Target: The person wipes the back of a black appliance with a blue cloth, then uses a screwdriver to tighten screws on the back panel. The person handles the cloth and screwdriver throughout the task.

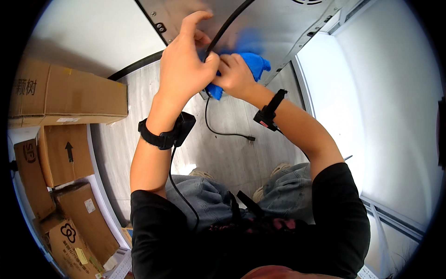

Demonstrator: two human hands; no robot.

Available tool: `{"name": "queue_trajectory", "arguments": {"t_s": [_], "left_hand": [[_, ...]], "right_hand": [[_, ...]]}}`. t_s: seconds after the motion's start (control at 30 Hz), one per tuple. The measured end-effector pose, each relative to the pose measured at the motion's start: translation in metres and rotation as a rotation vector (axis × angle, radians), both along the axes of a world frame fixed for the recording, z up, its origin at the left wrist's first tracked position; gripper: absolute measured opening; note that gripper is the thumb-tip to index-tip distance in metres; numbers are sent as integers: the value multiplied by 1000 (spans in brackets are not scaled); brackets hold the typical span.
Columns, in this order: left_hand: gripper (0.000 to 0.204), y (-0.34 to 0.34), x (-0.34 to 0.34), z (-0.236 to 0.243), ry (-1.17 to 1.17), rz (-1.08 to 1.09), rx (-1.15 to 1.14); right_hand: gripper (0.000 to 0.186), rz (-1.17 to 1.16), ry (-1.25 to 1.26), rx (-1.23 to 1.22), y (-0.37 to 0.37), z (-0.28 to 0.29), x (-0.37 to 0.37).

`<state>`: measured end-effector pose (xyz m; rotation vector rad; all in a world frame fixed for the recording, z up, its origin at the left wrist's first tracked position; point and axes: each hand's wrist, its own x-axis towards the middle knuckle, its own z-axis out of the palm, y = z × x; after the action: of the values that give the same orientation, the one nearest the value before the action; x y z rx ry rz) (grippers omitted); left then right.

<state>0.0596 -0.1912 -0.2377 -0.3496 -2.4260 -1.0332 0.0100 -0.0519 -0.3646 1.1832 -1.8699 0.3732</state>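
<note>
A black power cord (227, 23) runs down along a metal panel (283, 28) of a large appliance. My right hand (236, 76) is closed on a blue cloth (254, 64), bunched up against the cord. Just left of it, my left hand (183, 67) has its fingers apart, the index finger stretched up near the panel. Its thumb lies by the cord and touches or nearly touches my right fingers. Below both hands the cord's thin end hangs to the floor, finishing in a plug (251, 138). The part of the cord behind my hands is hidden.
Cardboard boxes (81, 95) are stacked at the left, some on a white shelf (104, 186). Grey wood-look floor (144, 93) lies beneath me. A white panel (390, 93) stands at the right. Black straps with small devices (185, 128) sit on both my wrists.
</note>
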Motion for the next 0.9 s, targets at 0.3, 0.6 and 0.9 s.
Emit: {"name": "queue_trajectory", "arguments": {"t_s": [0.3, 0.6, 0.9], "left_hand": [[44, 6, -1, -9, 80, 94, -84], [24, 1, -10, -25, 202, 72, -181], [19, -7, -6, -41, -14, 31, -153]], "right_hand": [[40, -119, -64, 78, 138, 28, -23], [38, -162, -111, 146, 111, -37, -17], [29, -15, -44, -69, 2, -37, -2]]}}
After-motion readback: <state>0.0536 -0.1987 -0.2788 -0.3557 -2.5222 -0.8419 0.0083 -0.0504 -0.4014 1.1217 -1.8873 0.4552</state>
